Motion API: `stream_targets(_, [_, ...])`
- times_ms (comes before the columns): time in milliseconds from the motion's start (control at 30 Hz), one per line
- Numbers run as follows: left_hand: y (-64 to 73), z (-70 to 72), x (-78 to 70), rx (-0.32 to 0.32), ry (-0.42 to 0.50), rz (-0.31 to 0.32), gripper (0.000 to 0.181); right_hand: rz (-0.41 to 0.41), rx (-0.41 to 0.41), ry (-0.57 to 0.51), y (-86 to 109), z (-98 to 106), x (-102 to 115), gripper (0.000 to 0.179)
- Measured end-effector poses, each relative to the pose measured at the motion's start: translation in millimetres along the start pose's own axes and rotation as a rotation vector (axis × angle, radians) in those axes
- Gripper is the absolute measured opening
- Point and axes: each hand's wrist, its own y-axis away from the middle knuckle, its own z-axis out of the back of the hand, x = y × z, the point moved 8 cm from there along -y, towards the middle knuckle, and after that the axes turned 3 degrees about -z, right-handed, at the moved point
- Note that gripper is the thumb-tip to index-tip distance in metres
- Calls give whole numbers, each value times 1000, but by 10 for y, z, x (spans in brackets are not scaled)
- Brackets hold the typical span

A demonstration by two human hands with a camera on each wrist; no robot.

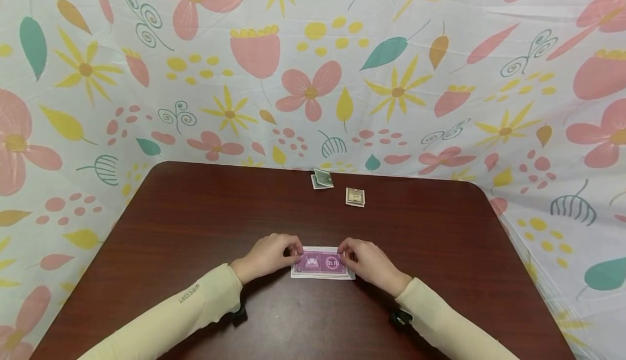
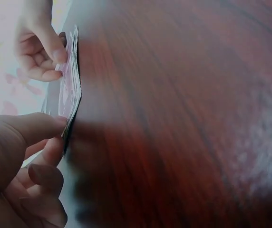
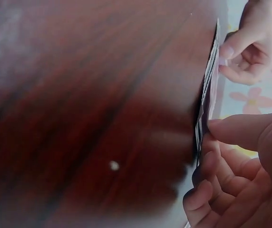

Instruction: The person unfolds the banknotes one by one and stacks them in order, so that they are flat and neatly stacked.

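A thin stack of paper play-money notes (image 1: 320,262), with a purple one on top, lies level between both hands at the near middle of the table. My left hand (image 1: 270,254) pinches its left end, thumb above and fingers curled beneath. At the opposite end, my right hand (image 1: 373,265) pinches the stack the same way. Seen edge-on in the left wrist view, the stack (image 2: 72,78) shows several layers and a slight bend near the left thumb. In the right wrist view the layers of the stack (image 3: 207,90) fan apart slightly.
Toward the back of the dark wooden table (image 1: 220,202) lie a folded green note (image 1: 323,178) and, to its right, a folded beige note (image 1: 355,197). A flower-print cloth (image 1: 313,50) hangs behind the table and along its sides.
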Motion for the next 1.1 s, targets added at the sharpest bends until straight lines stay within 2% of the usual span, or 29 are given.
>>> stream_targets(200, [26,38,-52,-13,-85,-4,10,13,-7,64,-23,3,52,8])
stream_targets(367, [64,14,-30,18,-88,36,20,13,2,67,-31,-12,65,8])
stream_targets(733, [82,-40,-15,14,-114,40,21,56,10,68,-67,21,75,8])
stream_targets(900, [75,-34,-27,5,-109,41,21,61,20,35,-259,169,40,4])
stream_targets(1100, [80,-41,-31,-4,-116,32,21,23,-4,16,-642,403,-47,4])
